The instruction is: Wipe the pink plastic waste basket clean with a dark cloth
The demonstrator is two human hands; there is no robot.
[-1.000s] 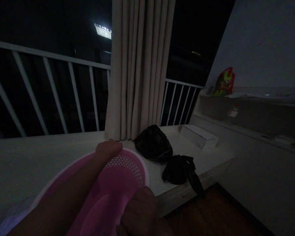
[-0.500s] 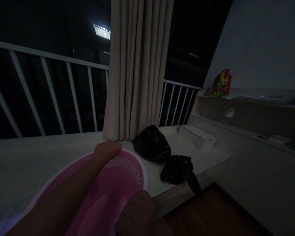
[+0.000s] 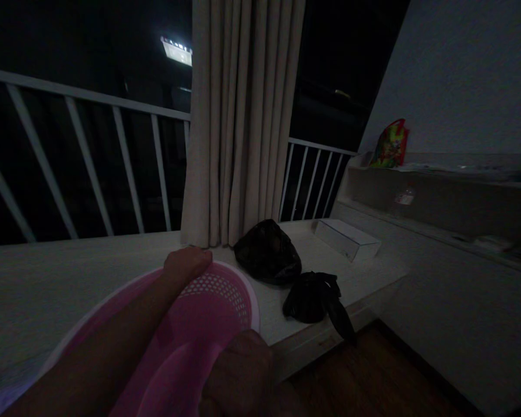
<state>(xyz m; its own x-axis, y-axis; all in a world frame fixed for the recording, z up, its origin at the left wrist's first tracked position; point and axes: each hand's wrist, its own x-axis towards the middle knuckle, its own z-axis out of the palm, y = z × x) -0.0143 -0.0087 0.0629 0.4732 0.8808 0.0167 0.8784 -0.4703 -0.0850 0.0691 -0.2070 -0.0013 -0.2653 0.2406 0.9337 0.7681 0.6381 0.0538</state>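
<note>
A large pink basket (image 3: 186, 324) with a pale rim and a perforated band fills the lower left, tilted so its inside shows. My left hand (image 3: 186, 263) is closed over the far rim, its forearm crossing the basket's opening. Closed on the near right rim is my right hand (image 3: 238, 370), with its fingertips hidden. Right of the basket, a black plastic bag (image 3: 268, 253) lies on the white ledge (image 3: 282, 310). A second black bag (image 3: 308, 298) sits nearer, its loose end hanging over the ledge's edge.
Behind the ledge hangs a beige curtain (image 3: 243, 127) before a white railing (image 3: 125, 156). A white box (image 3: 347, 237) lies on the ledge's far right. Wall shelves hold a red-green bag (image 3: 391, 145) and a clear bottle (image 3: 404, 198). Purplish material (image 3: 8, 399) shows at bottom left.
The view has shifted slightly. Both hands keep their hold on the basket, and the purplish material at the lower left shows less.
</note>
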